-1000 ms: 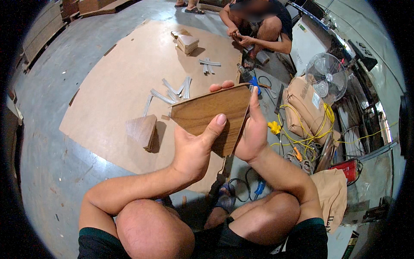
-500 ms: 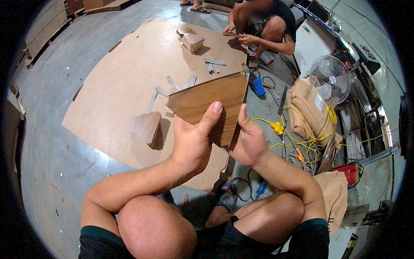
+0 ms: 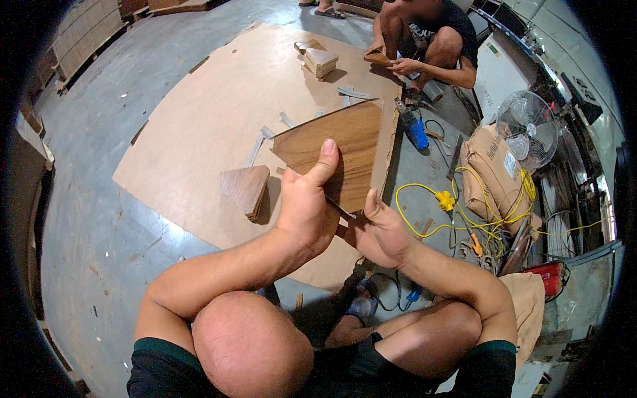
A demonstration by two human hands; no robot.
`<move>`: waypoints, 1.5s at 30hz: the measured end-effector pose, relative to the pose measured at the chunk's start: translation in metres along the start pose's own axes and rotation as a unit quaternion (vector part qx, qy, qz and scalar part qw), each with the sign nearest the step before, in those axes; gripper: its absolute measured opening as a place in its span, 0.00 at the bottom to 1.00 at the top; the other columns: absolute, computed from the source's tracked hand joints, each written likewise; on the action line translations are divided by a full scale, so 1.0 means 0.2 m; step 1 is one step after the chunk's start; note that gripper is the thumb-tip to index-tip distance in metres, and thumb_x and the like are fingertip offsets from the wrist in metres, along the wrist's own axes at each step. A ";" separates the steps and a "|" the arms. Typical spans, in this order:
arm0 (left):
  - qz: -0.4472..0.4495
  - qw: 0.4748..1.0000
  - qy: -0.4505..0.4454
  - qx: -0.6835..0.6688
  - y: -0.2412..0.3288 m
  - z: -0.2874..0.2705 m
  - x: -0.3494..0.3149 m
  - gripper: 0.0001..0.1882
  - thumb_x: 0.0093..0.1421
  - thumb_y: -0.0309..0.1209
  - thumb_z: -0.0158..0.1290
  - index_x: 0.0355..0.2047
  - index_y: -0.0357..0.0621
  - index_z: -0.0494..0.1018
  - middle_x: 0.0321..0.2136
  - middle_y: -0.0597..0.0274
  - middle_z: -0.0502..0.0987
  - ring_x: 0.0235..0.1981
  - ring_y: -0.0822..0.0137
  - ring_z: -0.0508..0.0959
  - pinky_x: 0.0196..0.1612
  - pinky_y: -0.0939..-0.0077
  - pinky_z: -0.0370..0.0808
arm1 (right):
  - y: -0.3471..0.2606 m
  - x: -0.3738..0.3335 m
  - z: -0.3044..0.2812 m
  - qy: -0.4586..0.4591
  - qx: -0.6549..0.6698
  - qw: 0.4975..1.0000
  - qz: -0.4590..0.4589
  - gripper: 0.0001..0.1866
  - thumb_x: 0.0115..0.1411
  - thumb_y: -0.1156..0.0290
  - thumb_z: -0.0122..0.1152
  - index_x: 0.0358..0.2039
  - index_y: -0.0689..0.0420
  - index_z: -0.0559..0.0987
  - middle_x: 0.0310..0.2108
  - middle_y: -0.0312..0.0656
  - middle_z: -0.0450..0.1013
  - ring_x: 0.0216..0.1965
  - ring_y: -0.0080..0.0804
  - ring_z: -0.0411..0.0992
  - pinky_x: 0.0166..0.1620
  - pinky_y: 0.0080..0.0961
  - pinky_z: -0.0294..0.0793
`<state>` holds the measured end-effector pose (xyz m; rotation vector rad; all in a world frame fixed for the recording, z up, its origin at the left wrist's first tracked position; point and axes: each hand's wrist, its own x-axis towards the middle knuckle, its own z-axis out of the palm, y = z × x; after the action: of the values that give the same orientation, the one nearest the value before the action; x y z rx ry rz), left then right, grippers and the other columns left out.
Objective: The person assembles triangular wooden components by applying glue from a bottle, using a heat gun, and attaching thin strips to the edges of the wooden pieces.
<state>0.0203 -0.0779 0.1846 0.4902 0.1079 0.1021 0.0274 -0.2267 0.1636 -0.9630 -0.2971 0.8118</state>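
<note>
In front of me is a brown wood-grain panel [image 3: 361,142], tapered, with straight edges. My left hand [image 3: 304,209] grips it at the lower left, thumb flat on the face and fingers hidden behind. At the panel's lower right corner is my right hand [image 3: 385,233], its thumb by the edge and its fingers curled underneath, partly hidden. A stack of similar tapered pieces [image 3: 244,189] lies left of my left hand on a brown sheet [image 3: 192,132]. Thin grey strips [image 3: 255,149] lie behind the panel, partly covered by it.
Farther off sits another stack of pieces [image 3: 320,63]. A person [image 3: 444,50] squats at the back right, holding a wooden piece. At right are a blue heat-gun-like tool [image 3: 415,131], yellow cable [image 3: 418,188], brown sacks [image 3: 488,172] and a fan [image 3: 527,129].
The scene has shifted rightward in view. The panel is turned slightly, and my right thumb now sits lower, by its bottom right corner. The other person's piece shows more of its face.
</note>
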 end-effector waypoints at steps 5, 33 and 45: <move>-0.011 1.000 0.012 -0.016 0.01 0.03 -0.01 0.22 0.68 0.37 0.56 0.56 0.40 0.66 0.50 0.54 0.77 0.49 0.57 0.79 0.51 0.57 0.79 | 0.04 0.01 -0.02 0.011 -0.015 1.000 -0.008 0.35 0.71 0.42 0.38 0.74 0.40 0.50 0.70 0.33 0.56 0.70 0.34 0.56 0.65 0.45 0.62; 0.411 0.595 -0.403 0.561 0.33 -0.07 -0.03 0.17 0.48 0.30 0.67 0.41 0.49 0.84 0.49 0.60 0.82 0.54 0.53 0.77 0.56 0.58 0.75 | -0.25 -0.10 -0.11 0.120 -0.509 0.767 -0.371 0.20 0.56 0.69 0.72 0.49 0.56 0.81 0.48 0.39 0.70 0.48 0.30 0.70 0.50 0.24 0.71; 0.532 0.478 -0.436 0.546 0.36 0.01 -0.08 0.12 0.50 0.25 0.67 0.37 0.47 0.84 0.43 0.58 0.84 0.47 0.54 0.82 0.47 0.64 0.84 | -0.27 -0.16 -0.04 0.120 -0.444 0.800 -0.385 0.25 0.59 0.79 0.67 0.56 0.62 0.72 0.46 0.40 0.73 0.46 0.27 0.72 0.53 0.24 0.71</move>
<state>-0.0004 -0.0187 0.2215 1.8200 -1.3042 1.0599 0.0357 -0.2716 0.2081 -1.6346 -0.8240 -0.2769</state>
